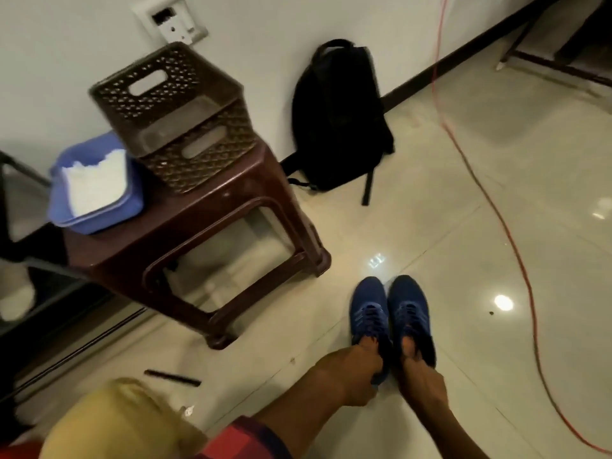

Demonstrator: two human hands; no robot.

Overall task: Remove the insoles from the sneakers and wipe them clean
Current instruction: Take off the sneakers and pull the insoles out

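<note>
Two blue sneakers stand side by side on the tiled floor, toes pointing away from me. My left hand (366, 362) grips the heel opening of the left sneaker (369, 311), fingers curled inside it. My right hand (415, 362) grips the heel opening of the right sneaker (410, 306) the same way. The insoles are hidden inside the shoes. A blue tub (132, 200) holding white wipes (94, 182) sits on the brown plastic stool (198, 220) to the left.
A brown perforated basket (175, 120) stands on the stool behind the tub. A black backpack (341, 120) leans on the white wall. A red cable (516, 256) snakes across the floor on the right. A dark stick (172, 377) lies near my knee (109, 422).
</note>
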